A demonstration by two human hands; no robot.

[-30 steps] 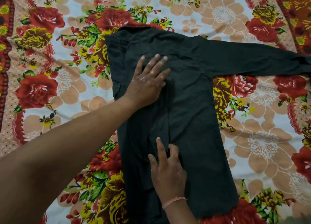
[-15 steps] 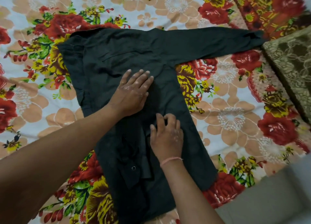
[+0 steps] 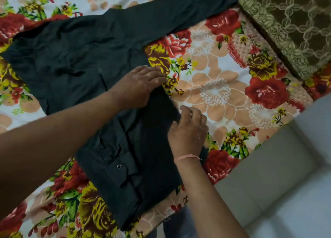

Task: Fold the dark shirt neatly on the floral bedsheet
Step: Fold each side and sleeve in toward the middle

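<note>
This is a home, most likely a bedroom. A bed is spread with a floral bedsheet (image 3: 223, 87) printed in red roses, yellow blooms and peach flowers. At its far right lies a brown blanket (image 3: 290, 26) with a cream lace-like pattern. Past the bed's edge, pale floor tiles (image 3: 290, 193) show. A dark shirt (image 3: 86, 58) lies flat on the sheet.

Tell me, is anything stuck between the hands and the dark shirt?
No. The left hand and right hand lie on the dark shirt at its right side edge, nothing between.
</note>
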